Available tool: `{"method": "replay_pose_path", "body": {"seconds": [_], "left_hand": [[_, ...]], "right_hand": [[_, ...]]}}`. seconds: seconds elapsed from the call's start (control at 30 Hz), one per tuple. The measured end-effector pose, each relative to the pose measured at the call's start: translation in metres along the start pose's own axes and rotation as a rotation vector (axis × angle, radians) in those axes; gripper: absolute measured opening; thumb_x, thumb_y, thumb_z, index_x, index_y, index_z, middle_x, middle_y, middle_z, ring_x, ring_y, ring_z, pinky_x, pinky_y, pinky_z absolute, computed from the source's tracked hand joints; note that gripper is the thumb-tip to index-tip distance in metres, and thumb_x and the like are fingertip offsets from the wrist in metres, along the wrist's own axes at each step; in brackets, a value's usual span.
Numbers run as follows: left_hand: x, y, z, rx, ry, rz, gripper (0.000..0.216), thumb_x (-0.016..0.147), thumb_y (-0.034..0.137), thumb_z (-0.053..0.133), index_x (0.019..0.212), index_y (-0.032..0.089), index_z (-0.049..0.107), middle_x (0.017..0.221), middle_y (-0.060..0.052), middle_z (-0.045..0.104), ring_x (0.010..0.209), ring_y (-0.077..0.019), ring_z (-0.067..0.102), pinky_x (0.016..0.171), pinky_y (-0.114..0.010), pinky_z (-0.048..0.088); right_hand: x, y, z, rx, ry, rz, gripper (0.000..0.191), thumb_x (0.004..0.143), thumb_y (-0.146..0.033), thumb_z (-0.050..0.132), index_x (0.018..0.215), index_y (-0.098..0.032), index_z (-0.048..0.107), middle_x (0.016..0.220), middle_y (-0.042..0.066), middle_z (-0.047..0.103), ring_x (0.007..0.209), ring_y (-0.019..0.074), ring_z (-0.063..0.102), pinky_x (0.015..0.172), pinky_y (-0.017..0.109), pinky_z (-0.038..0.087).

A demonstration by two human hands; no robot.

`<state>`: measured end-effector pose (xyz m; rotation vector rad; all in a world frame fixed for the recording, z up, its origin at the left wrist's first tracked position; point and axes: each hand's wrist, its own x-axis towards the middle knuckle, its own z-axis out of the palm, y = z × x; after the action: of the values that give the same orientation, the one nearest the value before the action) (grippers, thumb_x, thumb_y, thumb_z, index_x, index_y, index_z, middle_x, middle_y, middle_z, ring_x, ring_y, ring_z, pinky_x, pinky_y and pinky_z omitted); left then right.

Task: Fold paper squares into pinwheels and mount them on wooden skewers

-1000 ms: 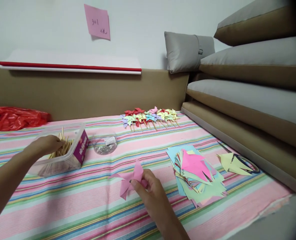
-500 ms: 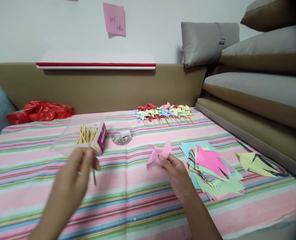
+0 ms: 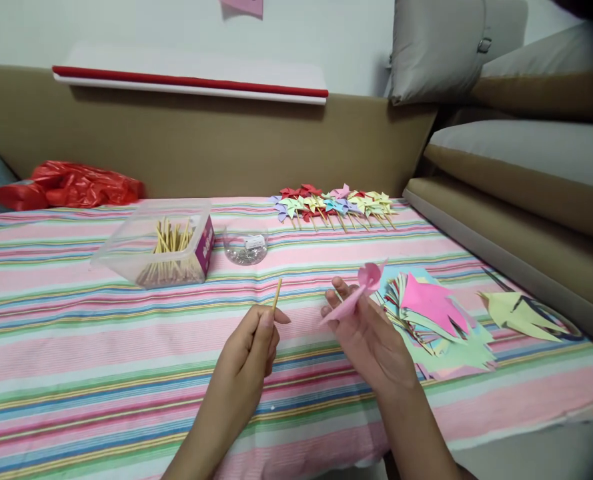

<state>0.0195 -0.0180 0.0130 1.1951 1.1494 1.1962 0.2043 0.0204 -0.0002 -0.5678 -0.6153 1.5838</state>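
Between the thumb and fingers of my left hand (image 3: 249, 350) is a thin wooden stick (image 3: 277, 293), its tip pointing up. My right hand (image 3: 376, 350), palm turned toward me, grips a pink paper pinwheel (image 3: 351, 300) that is seen nearly edge-on. A small gap separates the stick from the pinwheel. Left of my hands stands a clear plastic box (image 3: 126, 257) with many wooden sticks (image 3: 171, 247) in it. Beside it sits a round clear container (image 3: 245, 248) of small metal pins. A stack of cut coloured paper (image 3: 436, 307) lies to the right of my right hand.
Several finished paper pinwheels on sticks (image 3: 336, 203) lie at the back of the striped cloth (image 3: 126, 353). Scissors (image 3: 551, 317) lie under a yellow paper piece (image 3: 516, 313) at right. A red plastic bag (image 3: 81, 185) is at back left; stacked cushions (image 3: 516, 160) border the right.
My left hand has moved right, away from the box, bringing the stick near the pinwheel. My right hand has turned, tipping the pinwheel from facing me to edge-on. The view has tilted down.
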Motion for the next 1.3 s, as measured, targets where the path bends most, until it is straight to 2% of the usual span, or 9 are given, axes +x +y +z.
{"method": "replay_pose_path", "body": {"seconds": [0.07,0.2,0.3,0.43,0.5,0.63,0.9,1.1,1.3], "left_hand": [[-0.001,0.0,0.006,-0.043,-0.038,-0.018,0.033,0.099,0.054,0.046,0.104,0.025,0.062,0.062,0.006,0.028,0.053,-0.0125,0.026,0.046,-0.025,0.022],[-0.003,0.001,0.012,-0.113,-0.122,-0.024,0.029,0.1,0.05,0.047,0.116,0.028,0.057,0.067,0.005,0.036,0.053,-0.0115,0.026,0.048,-0.025,0.023],[-0.004,0.002,0.012,-0.154,-0.151,-0.008,0.022,0.1,0.047,0.047,0.111,0.029,0.055,0.071,0.004,0.044,0.052,-0.0105,0.027,0.048,-0.025,0.024],[-0.004,0.005,0.011,-0.165,-0.159,0.014,0.017,0.1,0.043,0.051,0.106,0.029,0.058,0.077,0.001,0.055,0.058,-0.0118,0.035,0.052,-0.025,0.028],[-0.004,0.005,0.011,-0.168,-0.153,0.016,0.016,0.098,0.042,0.054,0.105,0.028,0.06,0.079,0.0,0.057,0.061,-0.0126,0.039,0.054,-0.025,0.032],[-0.002,0.005,0.01,-0.208,-0.149,-0.01,0.017,0.097,0.042,0.056,0.105,0.028,0.061,0.074,0.001,0.05,0.058,-0.0114,0.037,0.052,-0.023,0.032],[-0.004,0.006,0.008,-0.311,-0.173,-0.066,0.018,0.098,0.044,0.055,0.104,0.028,0.061,0.069,0.005,0.041,0.051,-0.0083,0.025,0.045,-0.022,0.021],[-0.006,0.008,0.009,-0.271,-0.214,-0.09,0.02,0.101,0.042,0.05,0.095,0.025,0.059,0.067,0.005,0.039,0.052,-0.0085,0.023,0.045,-0.022,0.021],[-0.009,0.006,0.01,-0.27,-0.219,-0.081,0.02,0.101,0.043,0.048,0.097,0.026,0.058,0.067,0.005,0.039,0.054,-0.0099,0.024,0.048,-0.024,0.02]], "right_hand": [[-0.005,-0.002,0.0,-0.042,-0.031,-0.011,0.022,0.08,-0.041,0.079,0.099,-0.032,0.075,0.124,-0.001,0.068,0.114,0.0197,0.062,0.098,0.037,0.051],[-0.009,-0.004,0.001,-0.12,-0.114,-0.007,0.02,0.078,-0.045,0.08,0.091,-0.03,0.077,0.136,0.0,0.06,0.12,0.0231,0.058,0.1,0.039,0.051],[-0.009,-0.003,0.002,-0.177,-0.191,0.0,0.018,0.079,-0.045,0.079,0.088,-0.03,0.077,0.137,0.0,0.058,0.127,0.0243,0.054,0.105,0.039,0.048],[-0.01,-0.002,0.007,-0.241,-0.255,0.031,0.032,0.074,-0.05,0.082,0.1,-0.032,0.077,0.145,0.001,0.053,0.13,0.0272,0.052,0.107,0.041,0.047],[-0.011,-0.001,0.01,-0.237,-0.282,0.033,0.028,0.074,-0.05,0.082,0.095,-0.032,0.078,0.145,0.0,0.053,0.129,0.0278,0.054,0.107,0.043,0.046],[-0.013,-0.001,0.014,-0.191,-0.324,0.056,0.021,0.076,-0.05,0.08,0.083,-0.031,0.076,0.141,-0.002,0.056,0.123,0.0281,0.059,0.105,0.045,0.046],[-0.015,-0.004,0.018,-0.173,-0.311,0.076,0.025,0.072,-0.055,0.081,0.077,-0.032,0.073,0.137,-0.003,0.06,0.12,0.0274,0.062,0.105,0.045,0.045],[-0.013,-0.002,0.017,-0.201,-0.305,0.052,0.022,0.074,-0.052,0.081,0.077,-0.032,0.073,0.133,-0.003,0.061,0.12,0.0265,0.061,0.104,0.045,0.045],[-0.017,-0.004,0.018,-0.205,-0.342,0.022,0.034,0.069,-0.057,0.083,0.072,-0.028,0.065,0.132,-0.001,0.06,0.121,0.0296,0.06,0.104,0.048,0.045]]}}
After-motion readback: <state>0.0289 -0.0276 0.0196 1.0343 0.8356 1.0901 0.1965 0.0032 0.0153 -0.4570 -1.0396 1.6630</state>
